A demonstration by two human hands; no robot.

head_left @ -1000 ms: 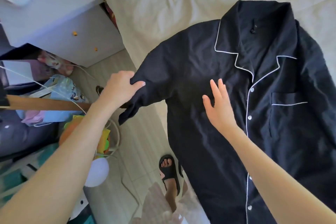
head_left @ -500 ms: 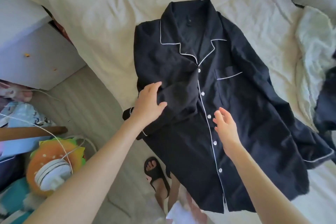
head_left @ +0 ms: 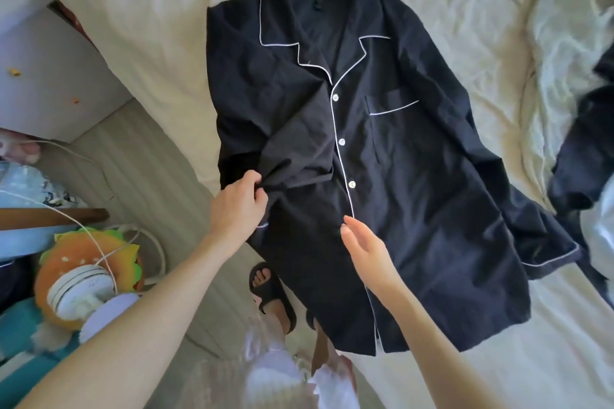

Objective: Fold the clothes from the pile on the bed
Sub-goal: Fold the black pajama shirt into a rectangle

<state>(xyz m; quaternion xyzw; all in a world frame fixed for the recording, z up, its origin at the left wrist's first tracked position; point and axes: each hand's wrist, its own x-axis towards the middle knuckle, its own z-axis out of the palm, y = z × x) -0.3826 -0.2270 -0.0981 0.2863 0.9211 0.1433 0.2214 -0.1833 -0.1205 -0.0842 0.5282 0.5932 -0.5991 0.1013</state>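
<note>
My left hand (head_left: 237, 206) pinches with curled fingers, arm stretched forward; my right hand (head_left: 363, 242) hovers open, fingers relaxed.

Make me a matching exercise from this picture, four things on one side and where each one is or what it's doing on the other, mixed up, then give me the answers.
1. left hand
2. right hand
3. shirt
4. sandal

A. on the floor
B. spread on the bed
C. pinches the folded sleeve
D. open over the shirt front

Pairs: 1-C, 2-D, 3-B, 4-A
</note>
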